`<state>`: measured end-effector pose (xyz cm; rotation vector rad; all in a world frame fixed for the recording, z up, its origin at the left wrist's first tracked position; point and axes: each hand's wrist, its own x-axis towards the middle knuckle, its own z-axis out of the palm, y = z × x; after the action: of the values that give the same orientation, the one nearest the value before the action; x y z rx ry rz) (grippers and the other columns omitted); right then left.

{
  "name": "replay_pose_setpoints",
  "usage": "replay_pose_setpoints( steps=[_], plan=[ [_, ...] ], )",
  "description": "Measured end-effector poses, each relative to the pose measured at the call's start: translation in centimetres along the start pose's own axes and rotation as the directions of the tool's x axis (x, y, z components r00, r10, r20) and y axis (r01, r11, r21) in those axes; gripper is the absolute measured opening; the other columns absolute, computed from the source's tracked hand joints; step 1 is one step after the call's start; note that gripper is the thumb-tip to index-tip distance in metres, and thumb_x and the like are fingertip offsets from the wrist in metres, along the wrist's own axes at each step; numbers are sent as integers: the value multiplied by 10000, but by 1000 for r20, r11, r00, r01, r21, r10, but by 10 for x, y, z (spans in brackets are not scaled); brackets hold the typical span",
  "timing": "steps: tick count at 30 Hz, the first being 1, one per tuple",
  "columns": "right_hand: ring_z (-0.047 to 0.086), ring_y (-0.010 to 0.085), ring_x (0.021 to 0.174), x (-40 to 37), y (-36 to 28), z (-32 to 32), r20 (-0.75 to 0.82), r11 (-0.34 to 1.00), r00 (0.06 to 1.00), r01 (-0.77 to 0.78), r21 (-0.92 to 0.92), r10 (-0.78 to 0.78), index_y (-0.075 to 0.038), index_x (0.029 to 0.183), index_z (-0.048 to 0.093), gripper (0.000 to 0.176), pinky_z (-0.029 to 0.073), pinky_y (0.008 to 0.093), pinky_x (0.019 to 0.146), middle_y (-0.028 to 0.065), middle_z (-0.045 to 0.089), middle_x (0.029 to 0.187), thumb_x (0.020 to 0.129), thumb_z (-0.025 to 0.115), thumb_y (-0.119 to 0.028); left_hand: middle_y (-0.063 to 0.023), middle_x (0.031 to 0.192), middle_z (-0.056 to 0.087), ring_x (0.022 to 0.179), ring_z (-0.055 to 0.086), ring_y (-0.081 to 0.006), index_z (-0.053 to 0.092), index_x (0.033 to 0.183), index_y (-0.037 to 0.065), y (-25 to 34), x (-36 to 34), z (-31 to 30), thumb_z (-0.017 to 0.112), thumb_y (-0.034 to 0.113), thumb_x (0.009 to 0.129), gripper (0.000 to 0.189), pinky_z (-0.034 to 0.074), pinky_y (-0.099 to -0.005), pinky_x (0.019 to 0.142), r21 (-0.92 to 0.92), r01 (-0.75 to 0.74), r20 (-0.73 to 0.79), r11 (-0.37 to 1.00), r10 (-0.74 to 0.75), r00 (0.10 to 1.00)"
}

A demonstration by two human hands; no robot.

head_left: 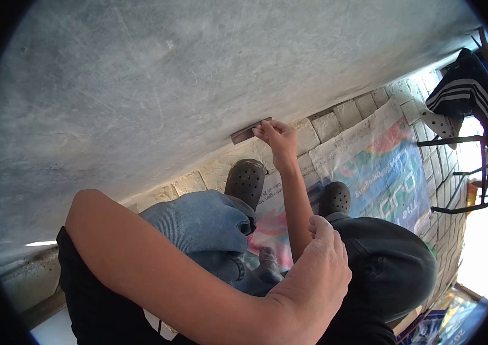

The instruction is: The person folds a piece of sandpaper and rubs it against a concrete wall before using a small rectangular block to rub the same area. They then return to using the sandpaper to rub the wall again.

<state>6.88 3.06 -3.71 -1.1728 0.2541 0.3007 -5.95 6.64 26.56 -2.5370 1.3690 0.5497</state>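
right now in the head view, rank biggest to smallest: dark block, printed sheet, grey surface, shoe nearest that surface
Grey surface
Printed sheet
Shoe nearest that surface
Dark block

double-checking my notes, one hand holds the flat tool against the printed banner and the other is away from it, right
Not quite: the head view shows the flat tool at the edge of the grey wall, not against the printed banner. The rest holds: the right hand grips it and the left hand is away from it.
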Motion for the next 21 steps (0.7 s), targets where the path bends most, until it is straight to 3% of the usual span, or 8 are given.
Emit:
replay_pose_setpoints(
  steps=[4, 7, 13, 16, 17, 19, 20, 21],
  plan=[
    [647, 169, 719, -1, -2, 2, -59, 998, 998, 9, 65, -5, 108, 862, 602, 169, 556, 253, 712, 135, 635, 804, 859, 592, -61, -53, 968, 636, 939, 573, -202, 652, 1041, 73, -1, 0, -1, 489, 204, 881, 264, 392, -359, 862, 24, -41, 49, 999, 39, 998],
    [649, 178, 725, -2, 2, 2, 8, 999, 1000, 19, -34, -19, 109, 869, 600, 159, 559, 257, 712, 139, 633, 812, 854, 594, -49, -52, 967, 636, 936, 574, -200, 652, 1041, 77, -3, -3, 1, 497, 206, 875, 261, 391, -361, 865, 72, 9, -44, 997, -6, 999],
    [649, 177, 728, 5, -3, -5, -24, 997, 998, 55, -52, -56, 110, 867, 600, 149, 559, 253, 709, 137, 636, 800, 849, 595, -38, -60, 974, 637, 944, 576, -197, 640, 1062, 61, 0, -2, 2, 508, 208, 862, 281, 390, -355, 866, 44, 6, -22, 999, -5, 1000],
    [648, 172, 728, 5, -8, -2, 14, 998, 1000, -3, -59, 4, 111, 865, 599, 149, 557, 251, 706, 135, 637, 794, 851, 591, -37, -61, 970, 637, 941, 576, -198, 638, 1060, 56, -3, -3, 0, 507, 211, 864, 283, 390, -348, 859, 52, -28, -39, 998, 30, 999],
    [648, 171, 727, 2, -5, 1, -39, 998, 998, 47, -47, -49, 112, 865, 600, 150, 557, 250, 704, 134, 637, 794, 852, 590, -37, -61, 970, 637, 941, 576, -198, 638, 1060, 56, -7, -2, 3, 507, 211, 864, 283, 390, -348, 859, 48, -24, -38, 999, 26, 999],
    [648, 170, 726, 0, -7, 3, -93, 994, 990, 99, -38, -102, 112, 864, 601, 151, 556, 250, 702, 134, 637, 795, 854, 588, -38, -70, 730, 562, 688, 542, -180, 609, 932, -36, -20, 2, 4, 535, 214, 805, 289, 420, -305, 722, 32, -162, -97, 986, 164, 982],
    [647, 168, 726, 0, -9, 2, -29, 997, 998, 50, -56, -51, 115, 866, 600, 156, 555, 249, 702, 132, 637, 796, 855, 589, -41, -70, 730, 562, 688, 542, -180, 609, 932, -36, -15, 1, 3, 535, 214, 805, 289, 420, -305, 722, 34, -167, -95, 985, 170, 981],
    [646, 165, 727, -1, -11, 2, 34, 997, 999, 2, -76, 0, 117, 869, 600, 161, 554, 248, 701, 130, 637, 798, 856, 589, -43, -64, 843, 599, 810, 559, -187, 624, 996, 11, -9, -2, 0, 525, 214, 832, 279, 405, -323, 787, 25, -104, -75, 994, 105, 992]
  ],
)
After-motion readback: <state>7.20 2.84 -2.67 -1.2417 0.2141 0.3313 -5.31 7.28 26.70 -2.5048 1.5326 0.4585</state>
